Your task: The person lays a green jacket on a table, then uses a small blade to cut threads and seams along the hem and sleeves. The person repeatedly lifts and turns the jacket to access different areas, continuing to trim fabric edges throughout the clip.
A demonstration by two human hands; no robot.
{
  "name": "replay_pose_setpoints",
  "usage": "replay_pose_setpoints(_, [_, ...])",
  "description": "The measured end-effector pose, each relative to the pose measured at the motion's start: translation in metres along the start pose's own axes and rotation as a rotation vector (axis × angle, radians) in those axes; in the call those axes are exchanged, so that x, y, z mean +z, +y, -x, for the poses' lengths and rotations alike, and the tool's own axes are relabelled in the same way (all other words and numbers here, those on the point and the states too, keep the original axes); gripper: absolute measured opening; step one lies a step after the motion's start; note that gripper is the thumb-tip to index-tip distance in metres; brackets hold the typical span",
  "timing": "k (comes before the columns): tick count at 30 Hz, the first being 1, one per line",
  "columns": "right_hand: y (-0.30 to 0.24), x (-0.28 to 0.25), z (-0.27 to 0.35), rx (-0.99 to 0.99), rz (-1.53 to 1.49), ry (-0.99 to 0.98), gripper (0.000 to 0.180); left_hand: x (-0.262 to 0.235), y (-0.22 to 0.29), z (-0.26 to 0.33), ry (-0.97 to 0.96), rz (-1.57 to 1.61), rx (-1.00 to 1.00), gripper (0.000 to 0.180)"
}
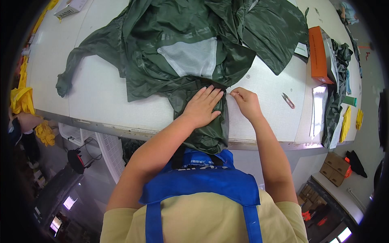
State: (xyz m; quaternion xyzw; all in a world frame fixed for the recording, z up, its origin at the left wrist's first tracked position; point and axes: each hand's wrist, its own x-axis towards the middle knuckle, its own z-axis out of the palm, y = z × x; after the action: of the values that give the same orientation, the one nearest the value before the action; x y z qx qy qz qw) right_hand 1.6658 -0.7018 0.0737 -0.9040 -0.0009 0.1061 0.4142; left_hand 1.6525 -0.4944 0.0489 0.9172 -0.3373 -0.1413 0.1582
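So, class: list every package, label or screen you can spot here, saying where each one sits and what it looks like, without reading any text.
Orange carton: right side of the white table, rectangular, lying beside dark green fabric.
Small white box: table's far left corner, flat, with dark print.
White tag: just left of the orange carton, small and rectangular.
Brown cardboard boxes: on the floor, lower right, stacked.
Lit screens: lower left, small, glowing pale.

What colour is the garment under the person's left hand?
Dark green garment, with a white mesh lining patch; seen in the head view.
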Motion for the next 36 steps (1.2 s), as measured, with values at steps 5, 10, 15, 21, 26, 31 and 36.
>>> replay_pose_setpoints(5, [0.004,0.004,0.021,0.191,-0.507,0.049,0.014,0.002,0.0,-0.002,0.01,-0.014,0.004,0.07])
replay_pose_setpoints(10, [-0.009,-0.06,0.053,0.136,-0.921,0.369,0.012,0.009,-0.002,0.003,0.083,0.024,0.039,0.069])
replay_pose_setpoints(15, [0.074,-0.123,0.169,0.331,0.401,0.13,0.038,0.004,-0.012,0.004,0.131,0.138,0.12,0.068])
replay_pose_setpoints(21, [-0.001,-0.088,0.202,0.729,0.837,-0.242,0.081,-0.03,-0.015,0.058,0.393,0.12,-0.171,0.056])
replay_pose_setpoints(26, [-0.001,-0.012,0.165,-0.118,0.669,-0.143,0.086,-0.021,-0.024,0.066,0.426,0.207,-0.342,0.039])
replay_pose_setpoints(31, [-0.004,0.007,0.128,-0.453,0.619,-0.386,0.095,-0.006,-0.042,0.062,0.334,0.451,-0.415,0.027])
replay_pose_setpoints(36, [-0.049,0.001,0.092,-0.545,0.649,-0.644,0.086,-0.02,-0.048,0.061,0.571,0.488,-0.425,0.033])
